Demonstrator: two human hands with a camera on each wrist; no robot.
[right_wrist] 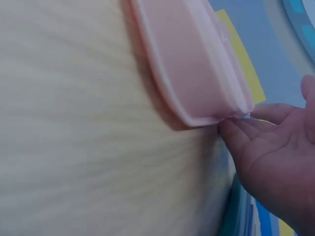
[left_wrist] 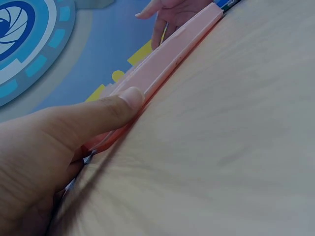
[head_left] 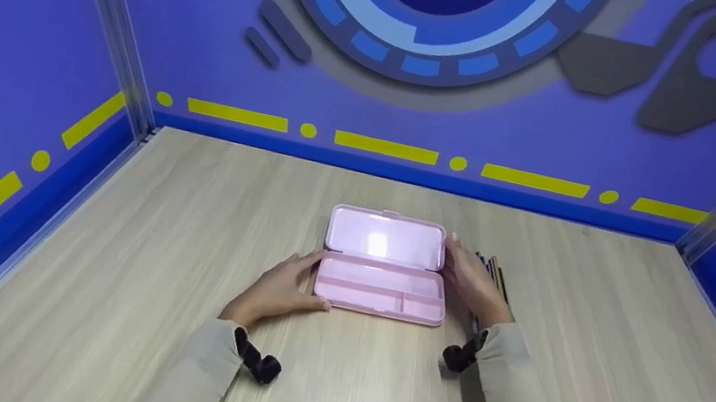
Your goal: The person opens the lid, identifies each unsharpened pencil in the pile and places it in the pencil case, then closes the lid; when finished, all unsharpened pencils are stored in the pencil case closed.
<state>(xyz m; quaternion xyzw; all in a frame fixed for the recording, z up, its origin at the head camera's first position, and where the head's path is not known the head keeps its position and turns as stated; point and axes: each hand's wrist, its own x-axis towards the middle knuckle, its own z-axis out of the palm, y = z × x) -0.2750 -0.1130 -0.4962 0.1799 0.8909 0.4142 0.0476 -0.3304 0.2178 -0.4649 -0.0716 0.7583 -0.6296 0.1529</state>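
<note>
Head view: your pink pencil case [head_left: 381, 277] runs left-to-right, lid [head_left: 387, 237] away; left grip [head_left: 280, 289] clamps it, right grip [head_left: 473, 280], relaxed, touches it.

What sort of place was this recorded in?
Probably a purpose-built recording booth: printed blue panels with metal corner posts enclose a wood-grain tabletop on three visible sides.
</note>
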